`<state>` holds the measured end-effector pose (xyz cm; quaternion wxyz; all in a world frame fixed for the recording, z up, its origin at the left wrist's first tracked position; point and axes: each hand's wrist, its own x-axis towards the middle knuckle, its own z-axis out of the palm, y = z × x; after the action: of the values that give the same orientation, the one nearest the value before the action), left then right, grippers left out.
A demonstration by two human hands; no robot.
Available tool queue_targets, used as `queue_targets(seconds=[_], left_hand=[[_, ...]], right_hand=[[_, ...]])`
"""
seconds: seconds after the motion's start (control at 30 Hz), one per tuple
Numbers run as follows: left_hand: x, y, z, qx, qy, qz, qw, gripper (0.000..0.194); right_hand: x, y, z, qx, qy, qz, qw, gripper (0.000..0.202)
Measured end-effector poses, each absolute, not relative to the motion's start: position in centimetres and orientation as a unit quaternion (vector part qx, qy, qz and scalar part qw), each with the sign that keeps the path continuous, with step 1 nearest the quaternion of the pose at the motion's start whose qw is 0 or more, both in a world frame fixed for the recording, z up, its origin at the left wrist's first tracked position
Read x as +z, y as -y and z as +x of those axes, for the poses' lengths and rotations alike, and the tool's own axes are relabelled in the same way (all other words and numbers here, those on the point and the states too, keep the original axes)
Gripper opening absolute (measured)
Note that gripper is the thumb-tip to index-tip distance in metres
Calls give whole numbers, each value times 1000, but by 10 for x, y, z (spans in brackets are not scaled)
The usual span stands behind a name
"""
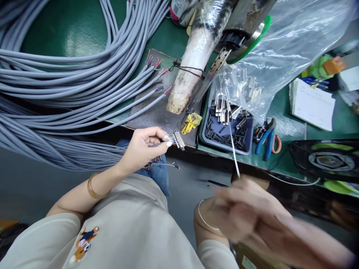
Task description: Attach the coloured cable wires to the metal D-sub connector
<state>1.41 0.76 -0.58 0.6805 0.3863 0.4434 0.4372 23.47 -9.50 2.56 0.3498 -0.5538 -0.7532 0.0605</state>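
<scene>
My left hand [144, 145] pinches thin coloured wires [173, 140] between thumb and fingertips. At their end is a metal D-sub connector [178, 140], held in the air just off the bench edge. A strongly blurred hand [249, 213] comes in from the lower right; I cannot make out its fingers. A thin pale strand [233, 149] runs up from it toward the parts tray. Part of an arm with a thin white bracelet [203, 218] shows behind the blur. More wired connectors [151, 164] hang below my left hand, beside my knee.
Grey cables [84, 89] with stripped ends cover the bench's left. A plastic-wrapped tube [193, 56] slants over a dark mat. Black sleeves and connectors fill a blue tray [238, 148]. Right of it lie cutters [268, 144], a notepad [312, 104] and a black fan-like object [325, 158].
</scene>
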Motion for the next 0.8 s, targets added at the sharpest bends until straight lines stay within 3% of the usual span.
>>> queue_targets(seconds=[0.13,0.2,0.3,0.5,0.8], left_hand=[[-6,-6,16,467,-444,410,646,13],[-7,-6,16,477,-442,419,634,14],[-9,-7,17,483,-438,436,621,13],[-12,-12,25,528,-442,465,557,9],[-6,-22,33,530,-478,501,490,8]], right_hand=[[17,61,200,-49,711,-539,449,22],[7,46,189,-71,747,-505,426,23],[-7,35,182,-48,766,-490,412,21],[-23,28,174,70,671,-538,505,15],[-17,10,173,4,692,-517,504,19]])
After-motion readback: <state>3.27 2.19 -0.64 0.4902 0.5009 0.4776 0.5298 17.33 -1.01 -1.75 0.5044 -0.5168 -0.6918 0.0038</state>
